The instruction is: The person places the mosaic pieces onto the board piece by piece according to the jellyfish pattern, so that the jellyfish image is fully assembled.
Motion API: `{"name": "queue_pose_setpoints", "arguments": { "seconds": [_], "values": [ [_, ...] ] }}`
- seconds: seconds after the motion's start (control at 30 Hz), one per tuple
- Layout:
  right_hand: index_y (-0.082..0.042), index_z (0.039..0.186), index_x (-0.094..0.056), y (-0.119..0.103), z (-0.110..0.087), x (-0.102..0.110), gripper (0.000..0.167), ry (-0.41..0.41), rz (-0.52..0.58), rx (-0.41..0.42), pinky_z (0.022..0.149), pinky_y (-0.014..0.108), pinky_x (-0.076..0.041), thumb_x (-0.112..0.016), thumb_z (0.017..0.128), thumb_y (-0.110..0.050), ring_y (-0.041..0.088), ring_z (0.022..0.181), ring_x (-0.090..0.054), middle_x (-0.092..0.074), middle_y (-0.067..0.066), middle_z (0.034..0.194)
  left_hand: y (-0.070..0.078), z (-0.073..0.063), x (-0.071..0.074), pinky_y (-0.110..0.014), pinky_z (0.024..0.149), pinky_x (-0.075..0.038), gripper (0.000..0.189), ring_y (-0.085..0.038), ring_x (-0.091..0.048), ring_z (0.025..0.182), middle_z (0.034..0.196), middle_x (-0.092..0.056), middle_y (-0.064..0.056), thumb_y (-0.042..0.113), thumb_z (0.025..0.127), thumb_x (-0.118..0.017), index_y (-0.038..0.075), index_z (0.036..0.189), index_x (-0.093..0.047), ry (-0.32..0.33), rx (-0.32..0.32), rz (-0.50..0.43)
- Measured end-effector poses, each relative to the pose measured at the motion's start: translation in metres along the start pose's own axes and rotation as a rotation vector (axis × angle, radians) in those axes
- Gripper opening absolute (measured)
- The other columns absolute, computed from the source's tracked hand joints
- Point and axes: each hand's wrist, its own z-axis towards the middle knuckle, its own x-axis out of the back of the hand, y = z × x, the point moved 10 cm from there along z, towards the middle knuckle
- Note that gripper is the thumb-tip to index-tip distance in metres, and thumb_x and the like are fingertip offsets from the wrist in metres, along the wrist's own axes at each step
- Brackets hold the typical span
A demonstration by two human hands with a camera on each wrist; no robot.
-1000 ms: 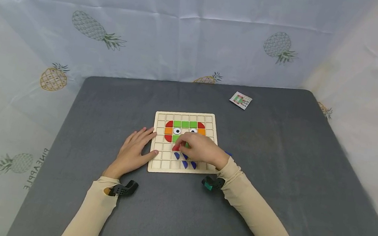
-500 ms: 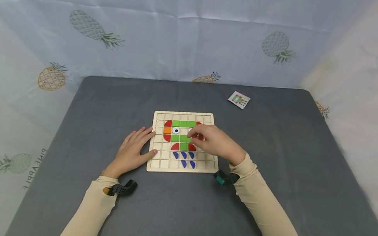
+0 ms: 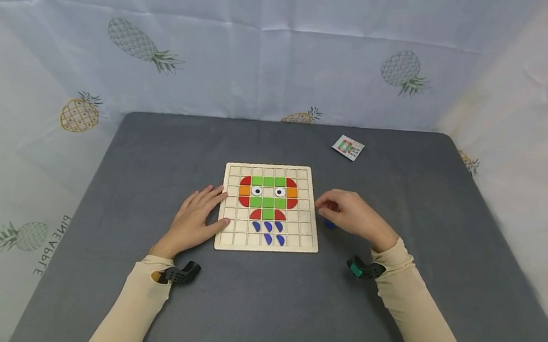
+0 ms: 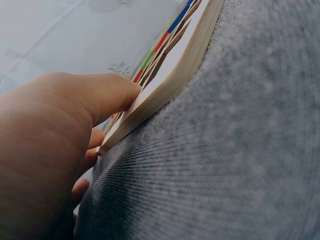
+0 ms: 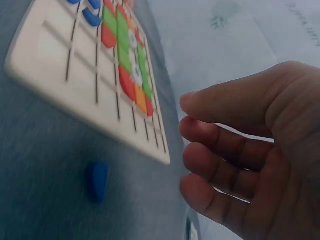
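My left hand (image 3: pixel 192 222) lies spread at the left side of a wooden grid board (image 3: pixel 306 237). In the left wrist view its thumb (image 4: pixel 112 92) rests on the board's edge. Just off the board's right side hovers my right hand (image 3: pixel 354 214), fingers loosely bent and nothing between them. Below it a loose blue half-round piece (image 3: pixel 330 224) lies on the cloth. The right wrist view shows this blue piece (image 5: pixel 98 181) apart from the fingertips (image 5: pixel 194 156). On the board are green squares (image 3: pixel 267 214), red rounded-corner pieces, orange squares, two eye pieces (image 3: pixel 279 192) and several blue half-round pieces (image 3: pixel 267 227).
A small printed pattern card (image 3: pixel 348 147) lies near the table's far edge, right of the board. Dark grey cloth covers the table (image 3: pixel 427 211). A pale pineapple-print curtain (image 3: pixel 265 68) hangs behind it and along the sides.
My right hand has moved from over the board to the right, off its edge. The right-hand eye, orange and red pieces are uncovered. My left hand has stayed in place.
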Motion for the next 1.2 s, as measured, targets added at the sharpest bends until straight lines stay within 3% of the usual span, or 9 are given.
{"name": "queue_pose_setpoints", "arguments": {
  "seconds": [0.3,0.7,1.2],
  "values": [
    [-0.002,0.117,-0.070,0.033,-0.013,-0.017,0.027,-0.091,-0.071,-0.075,0.074,0.031,-0.050,-0.073,0.093,-0.013,0.016,0.085,-0.057,-0.064,0.008,0.097,0.002,0.000,0.000,-0.052,0.130,-0.007,0.069,-0.028,-0.017,0.159,0.168,-0.030,-0.004,0.042,0.097,-0.063,0.016,0.157,-0.040,-0.002,-0.011,-0.013],
    [-0.002,0.108,-0.070,0.035,-0.008,-0.030,0.017,-0.068,-0.108,-0.056,0.067,0.028,-0.044,-0.072,0.092,-0.007,0.014,0.073,-0.050,-0.058,0.003,0.083,0.001,-0.001,0.000,-0.051,0.130,-0.007,0.070,-0.028,-0.018,0.159,0.168,-0.030,-0.003,0.042,0.097,-0.063,0.015,0.157,-0.040,0.006,-0.011,-0.016],
    [-0.003,0.111,-0.071,0.036,-0.006,-0.027,0.022,-0.063,-0.063,-0.095,0.067,0.028,-0.045,-0.056,0.096,-0.004,0.015,0.075,-0.053,-0.064,0.006,0.089,0.000,0.000,-0.002,-0.051,0.130,-0.007,0.070,-0.028,-0.018,0.158,0.167,-0.031,-0.004,0.042,0.097,-0.064,0.014,0.157,-0.040,0.004,-0.001,-0.010]
  ]
}}
